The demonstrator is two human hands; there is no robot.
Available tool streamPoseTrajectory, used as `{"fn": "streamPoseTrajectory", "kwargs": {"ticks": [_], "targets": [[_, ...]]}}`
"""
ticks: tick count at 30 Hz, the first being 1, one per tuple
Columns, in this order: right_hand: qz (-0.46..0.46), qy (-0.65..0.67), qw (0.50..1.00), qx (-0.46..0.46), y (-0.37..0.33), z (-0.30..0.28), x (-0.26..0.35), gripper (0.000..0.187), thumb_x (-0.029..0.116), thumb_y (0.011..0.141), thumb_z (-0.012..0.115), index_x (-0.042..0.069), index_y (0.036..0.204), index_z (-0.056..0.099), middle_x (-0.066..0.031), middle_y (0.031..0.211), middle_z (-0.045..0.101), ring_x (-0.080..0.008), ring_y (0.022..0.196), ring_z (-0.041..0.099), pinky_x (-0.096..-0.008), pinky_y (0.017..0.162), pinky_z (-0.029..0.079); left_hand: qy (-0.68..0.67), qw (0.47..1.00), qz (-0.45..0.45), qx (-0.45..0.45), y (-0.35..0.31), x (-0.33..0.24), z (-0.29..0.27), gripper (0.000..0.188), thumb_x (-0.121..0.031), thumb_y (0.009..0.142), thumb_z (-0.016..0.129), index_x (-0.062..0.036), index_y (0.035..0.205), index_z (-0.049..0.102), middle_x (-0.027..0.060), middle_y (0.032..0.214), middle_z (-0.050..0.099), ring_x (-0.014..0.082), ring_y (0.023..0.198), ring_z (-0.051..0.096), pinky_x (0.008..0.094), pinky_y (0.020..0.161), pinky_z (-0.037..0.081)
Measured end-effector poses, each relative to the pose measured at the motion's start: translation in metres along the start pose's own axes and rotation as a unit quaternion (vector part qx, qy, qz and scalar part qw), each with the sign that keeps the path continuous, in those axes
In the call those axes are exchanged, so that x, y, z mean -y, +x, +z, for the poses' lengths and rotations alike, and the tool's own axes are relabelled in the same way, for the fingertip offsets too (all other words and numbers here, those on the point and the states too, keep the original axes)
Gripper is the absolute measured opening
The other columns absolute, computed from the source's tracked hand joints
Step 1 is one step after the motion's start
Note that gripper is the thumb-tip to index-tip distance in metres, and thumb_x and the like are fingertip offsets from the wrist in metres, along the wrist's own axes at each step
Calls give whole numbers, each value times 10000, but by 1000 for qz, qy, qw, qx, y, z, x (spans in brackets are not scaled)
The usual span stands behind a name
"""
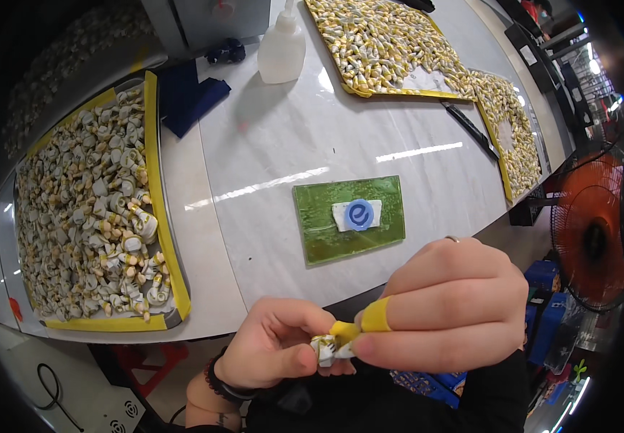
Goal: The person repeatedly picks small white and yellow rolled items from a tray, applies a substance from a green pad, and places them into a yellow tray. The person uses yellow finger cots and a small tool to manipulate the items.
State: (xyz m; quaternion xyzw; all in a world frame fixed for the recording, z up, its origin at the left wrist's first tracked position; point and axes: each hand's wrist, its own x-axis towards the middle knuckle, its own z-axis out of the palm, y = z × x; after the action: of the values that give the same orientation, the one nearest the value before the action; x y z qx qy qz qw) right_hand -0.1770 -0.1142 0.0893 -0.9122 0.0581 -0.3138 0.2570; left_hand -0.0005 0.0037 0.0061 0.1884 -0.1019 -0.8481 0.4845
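Above the table's near edge, my left hand is closed in a pinch on a small white figurine-like piece with dark and yellow markings. My right hand, with yellow tape round a finger, pinches a small yellow-and-white part against that piece. The fingertips hide where the two parts meet. Just beyond my hands lies a green glass-like plate. On it sits a white pad under a blue disc with a dark curved mark.
At left stands a yellow-taped tray full of similar white pieces. Two trays of small yellow-and-white parts lie at the far right, a black-handled tool beside them. A white bottle, dark blue cloth and orange fan surround the table.
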Motion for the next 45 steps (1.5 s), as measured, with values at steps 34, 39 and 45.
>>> {"fn": "streamPoseTrajectory", "kwargs": {"ticks": [34, 39, 45], "targets": [[-19, -90, 995, 29, -22, -2, 12, 170, 35, 718, 664, 81, 878, 699, -15, 847, 618, -139, 726, 558, -235, 578, 419, 462, 853, 244, -22, 15, -13, 13, 315, -63, 642, 820, 38, 898, 667, 115, 819, 664, 201, 700, 644, 263, 626, 493], [67, -281, 954, -78, -36, -62, 1, 228, 7, 703, 660, 36, 929, 673, -66, 896, 639, -145, 760, 576, -258, 610, 442, 458, 850, 258, -30, 15, -8, 16, 290, -140, 736, 750, 65, 911, 642, 137, 809, 646, 197, 714, 628, 276, 647, 490], [430, -407, 805, -28, -134, -206, -103, 267, 123, 729, 697, 51, 984, 659, -90, 934, 662, -190, 866, 605, -307, 684, 470, 381, 904, 189, -51, 7, -10, 13, 380, -161, 788, 735, 98, 1031, 600, 138, 909, 622, 175, 811, 595, 270, 730, 463]]}}
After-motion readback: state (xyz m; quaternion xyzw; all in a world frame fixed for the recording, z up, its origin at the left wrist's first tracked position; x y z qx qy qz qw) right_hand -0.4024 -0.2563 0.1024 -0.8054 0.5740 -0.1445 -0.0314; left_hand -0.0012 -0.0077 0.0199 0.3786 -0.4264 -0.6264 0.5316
